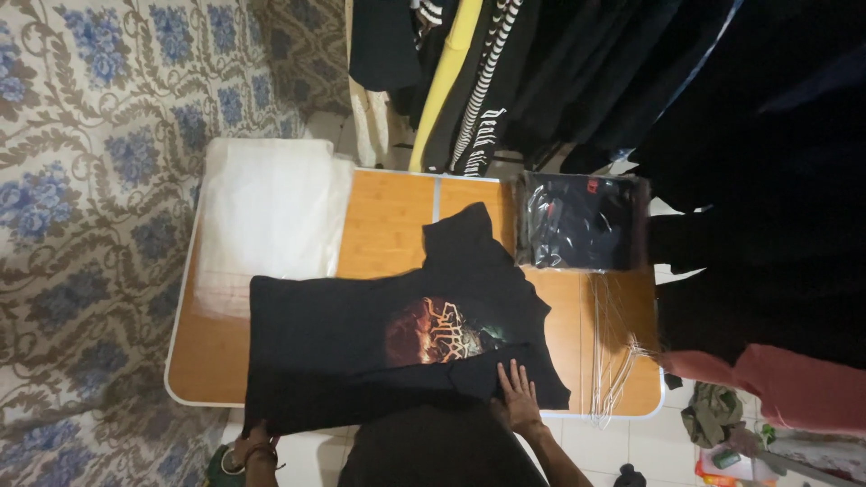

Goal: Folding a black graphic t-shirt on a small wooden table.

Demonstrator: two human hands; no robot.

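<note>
Black t-shirt point(361, 347) with orange-red print lies spread on wooden table point(388, 221), near edge overhanging toward person. Right hand point(516, 397) flat on shirt near sleeve, fingers spread, pressing cloth. Left hand point(257, 446) at shirt's lower corner, grip on hem, fingers mostly hidden: cannot tell how closed. White plastic bags point(266, 216) beyond shirt; bagged dark garment point(582, 221) at far right; clear sleeves point(613, 352) beside right hand.

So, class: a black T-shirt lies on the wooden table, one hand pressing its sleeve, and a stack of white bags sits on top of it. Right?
Not quite. The head view shows the white bags beside the T-shirt on the table, not on it. The right hand does press the sleeve.
</note>
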